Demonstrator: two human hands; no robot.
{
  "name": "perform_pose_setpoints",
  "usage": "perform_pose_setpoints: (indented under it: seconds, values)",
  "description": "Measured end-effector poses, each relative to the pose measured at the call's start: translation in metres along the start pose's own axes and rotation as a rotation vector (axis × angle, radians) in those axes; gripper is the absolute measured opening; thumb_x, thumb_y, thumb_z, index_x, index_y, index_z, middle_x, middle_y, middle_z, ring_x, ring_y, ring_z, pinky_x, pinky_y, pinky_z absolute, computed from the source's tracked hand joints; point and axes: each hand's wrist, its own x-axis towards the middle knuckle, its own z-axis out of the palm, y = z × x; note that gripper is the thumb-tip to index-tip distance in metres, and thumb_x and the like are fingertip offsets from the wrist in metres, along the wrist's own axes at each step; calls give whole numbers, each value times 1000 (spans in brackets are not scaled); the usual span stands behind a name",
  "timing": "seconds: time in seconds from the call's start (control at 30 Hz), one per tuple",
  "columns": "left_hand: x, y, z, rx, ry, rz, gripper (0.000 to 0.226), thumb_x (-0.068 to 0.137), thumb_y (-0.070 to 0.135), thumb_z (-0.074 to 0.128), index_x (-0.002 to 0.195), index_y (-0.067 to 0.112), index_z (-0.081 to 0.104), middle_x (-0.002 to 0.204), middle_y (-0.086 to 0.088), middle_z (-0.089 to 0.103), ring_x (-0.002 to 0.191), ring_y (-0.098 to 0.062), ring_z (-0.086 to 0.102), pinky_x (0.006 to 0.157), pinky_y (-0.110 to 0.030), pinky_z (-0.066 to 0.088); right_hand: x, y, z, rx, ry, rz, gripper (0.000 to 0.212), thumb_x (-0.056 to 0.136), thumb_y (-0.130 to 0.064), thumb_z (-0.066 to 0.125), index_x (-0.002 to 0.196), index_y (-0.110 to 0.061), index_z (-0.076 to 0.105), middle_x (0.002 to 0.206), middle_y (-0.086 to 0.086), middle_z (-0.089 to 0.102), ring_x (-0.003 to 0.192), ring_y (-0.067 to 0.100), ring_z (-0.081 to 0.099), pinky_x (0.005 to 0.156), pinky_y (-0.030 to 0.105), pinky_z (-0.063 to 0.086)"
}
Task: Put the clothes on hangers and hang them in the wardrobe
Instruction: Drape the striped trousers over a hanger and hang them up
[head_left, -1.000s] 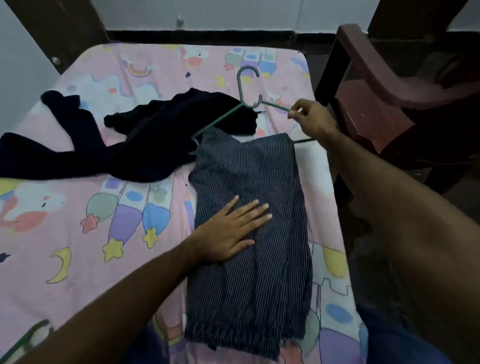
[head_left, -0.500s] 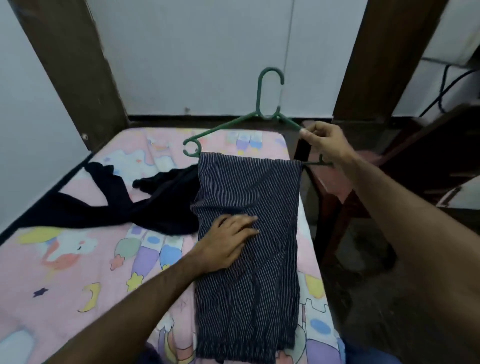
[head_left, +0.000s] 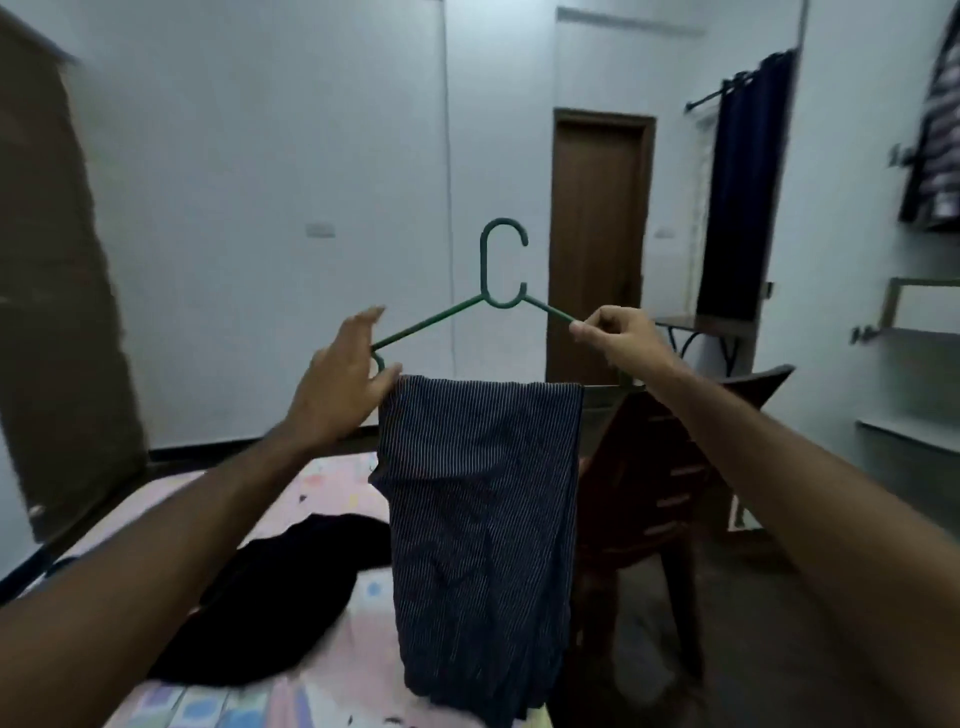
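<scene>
- Now the green hanger (head_left: 503, 270) is up in the air in front of the person; half a second ago it was low over the bed, and the striped trousers lay flat on the sheet.
- Since then the left hand (head_left: 343, 379) has come off the trousers and gone up to the left end of the hanger.
- Its fingers are spread and mostly straight, with the thumb by the top of the cloth. It touches the hanger end, but I cannot tell if it really grips it.
- Just as before, the right hand (head_left: 621, 338) pinches the right arm of the hanger between thumb and curled fingers.
- The striped trousers (head_left: 480, 519) are folded over the bottom bar of the hanger and hang straight down, off the bed.
- The hanger's hook points up and is not on anything.
- A dark piece of clothing (head_left: 280, 597) lies in a heap on the pink bed sheet (head_left: 322, 488), down to the left of the trousers.
- A brown chair (head_left: 654, 488) stands beside the bed, behind the trousers on the right.
- A brown door (head_left: 597, 234) is in the far wall, and a dark curtain (head_left: 737, 192) hangs to its right.
</scene>
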Motion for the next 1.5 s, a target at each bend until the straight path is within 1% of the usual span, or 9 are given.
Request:
perform_pose_setpoints:
  seconds: [0.1,0.27,0.5,0.7,0.9,1.07,1.27,1.37,1.5]
  values:
    - [41,25,25,-176,-171,34,6,100,24,57,105,26,61,91,6,73,84,-15,71,79,-40,57,-10,25,-48,-18,20,5,34,92,-41,72,86,-8,70,65,0,54,57,12,49,55,29,41]
    - [89,94,114,-486,-439,133,22,104,29,53,90,19,65,65,-5,68,49,-17,59,49,-21,48,-24,115,-114,-20,65,29,32,95,-35,69,86,-4,68,63,3,56,52,16,52,47,23,43]
    - [174,200,246,-627,-778,208,40,98,17,59,64,-2,54,44,5,42,37,0,37,37,-16,29,7,211,-223,46,-134,179,29,91,-32,72,86,-4,66,58,2,50,40,14,43,46,29,46]
    - [303,328,236,-797,-986,245,36,99,17,60,64,13,52,54,0,40,51,-17,35,45,-32,25,57,183,-399,82,-155,338,27,93,-23,72,90,2,65,63,10,44,46,16,39,47,25,46]
    - [440,461,222,-1015,-871,292,23,95,25,60,75,13,61,60,0,44,55,-13,38,50,-28,27,133,133,-560,-172,107,443,17,94,-16,71,93,0,66,72,9,60,59,7,55,55,18,44]
    - [537,533,221,-1125,-752,236,26,97,12,61,75,0,59,57,7,51,54,-1,43,53,-15,34,187,117,-625,-799,223,397,57,92,-24,69,142,-18,43,137,5,47,126,24,47,110,46,41]
    - [634,588,227,-1179,-618,260,31,91,38,69,75,11,68,62,-18,58,58,-35,48,60,-38,45,247,97,-649,-1070,41,204,65,91,-25,62,150,-24,35,152,-3,34,140,20,32,119,45,29]
    - [684,614,234,-1206,-548,270,27,93,26,70,72,10,67,51,3,44,50,-10,36,55,-28,30,290,97,-663,-1148,12,135,66,93,-33,61,151,-21,34,154,-1,37,145,19,30,125,44,17]
    - [736,650,268,-1234,-465,243,26,88,37,69,68,21,68,50,7,45,48,-8,37,51,-26,29,345,109,-691,-1224,92,71,49,98,-39,54,144,-27,40,142,-6,48,136,18,40,121,45,24]
